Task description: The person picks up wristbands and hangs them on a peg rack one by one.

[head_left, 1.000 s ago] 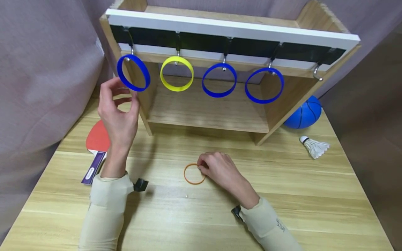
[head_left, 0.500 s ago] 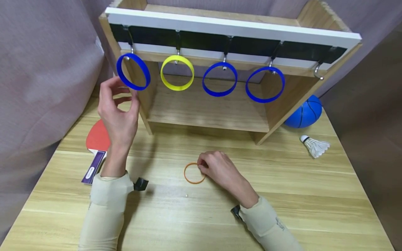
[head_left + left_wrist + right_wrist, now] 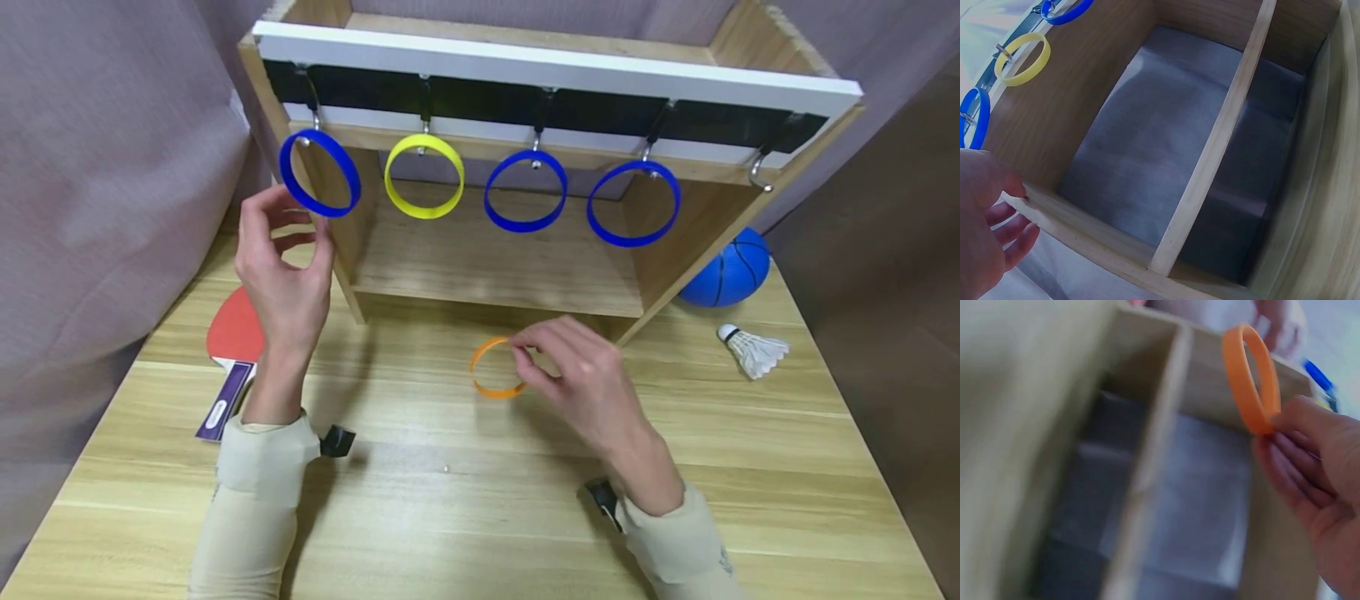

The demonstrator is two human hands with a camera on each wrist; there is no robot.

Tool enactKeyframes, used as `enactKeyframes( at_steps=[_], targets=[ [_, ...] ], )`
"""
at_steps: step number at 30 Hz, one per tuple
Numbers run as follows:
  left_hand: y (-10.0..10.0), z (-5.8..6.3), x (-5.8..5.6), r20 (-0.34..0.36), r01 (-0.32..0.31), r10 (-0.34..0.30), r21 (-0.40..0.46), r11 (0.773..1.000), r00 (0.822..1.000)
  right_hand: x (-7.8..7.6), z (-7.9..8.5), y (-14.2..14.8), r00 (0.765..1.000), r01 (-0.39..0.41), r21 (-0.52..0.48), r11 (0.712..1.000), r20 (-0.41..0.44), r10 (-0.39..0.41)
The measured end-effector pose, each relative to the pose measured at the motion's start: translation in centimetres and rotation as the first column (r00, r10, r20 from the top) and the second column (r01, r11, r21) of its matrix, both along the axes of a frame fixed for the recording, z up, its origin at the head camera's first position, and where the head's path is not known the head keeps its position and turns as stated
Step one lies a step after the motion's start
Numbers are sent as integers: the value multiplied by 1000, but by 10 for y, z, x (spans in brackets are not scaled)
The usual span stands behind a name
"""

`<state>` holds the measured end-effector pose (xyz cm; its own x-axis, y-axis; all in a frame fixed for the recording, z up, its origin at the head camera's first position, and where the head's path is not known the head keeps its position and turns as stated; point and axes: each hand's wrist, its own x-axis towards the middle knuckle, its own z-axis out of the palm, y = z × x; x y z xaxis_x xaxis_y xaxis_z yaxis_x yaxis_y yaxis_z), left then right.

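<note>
An orange silicone wristband (image 3: pixel 497 394) is pinched at its right side between the thumb and fingers of my right hand (image 3: pixel 588 387), above the table in front of the shelf. The right wrist view shows the same orange loop (image 3: pixel 1243 384) tilted up from the fingertips. My left hand (image 3: pixel 285 279) holds the left side panel of the wooden shelf (image 3: pixel 495 250); the left wrist view has the thumb (image 3: pixel 1013 185) and fingers on either side of its edge. Blue (image 3: pixel 351 179), yellow (image 3: pixel 388 187), blue (image 3: pixel 489 200) and blue (image 3: pixel 675 208) wristbands hang from hooks.
The rightmost hook (image 3: pixel 757 177) on the shelf's front rail (image 3: pixel 480 54) carries no band. A red table tennis bat (image 3: pixel 234 329) lies at the left. To the right are a blue ball (image 3: pixel 727 271) and a shuttlecock (image 3: pixel 753 352).
My right hand has lifted the orange wristband off the table and moved it up, forward and to the right. The left hand stays at the shelf's side panel.
</note>
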<state>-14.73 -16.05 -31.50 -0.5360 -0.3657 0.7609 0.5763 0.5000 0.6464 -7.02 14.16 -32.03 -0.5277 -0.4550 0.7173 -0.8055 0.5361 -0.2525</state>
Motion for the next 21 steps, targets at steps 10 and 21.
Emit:
enactKeyframes(
  at_steps=[10,21],
  targets=[
    [1,1,1,1,-7,7,9,1000,1000,-11,91,58,738,242,-677,695,-336,-585],
    [2,1,1,8,-11,10,14,1000,1000,-35,100,97,597,444,-659,607,-288,-749]
  ],
)
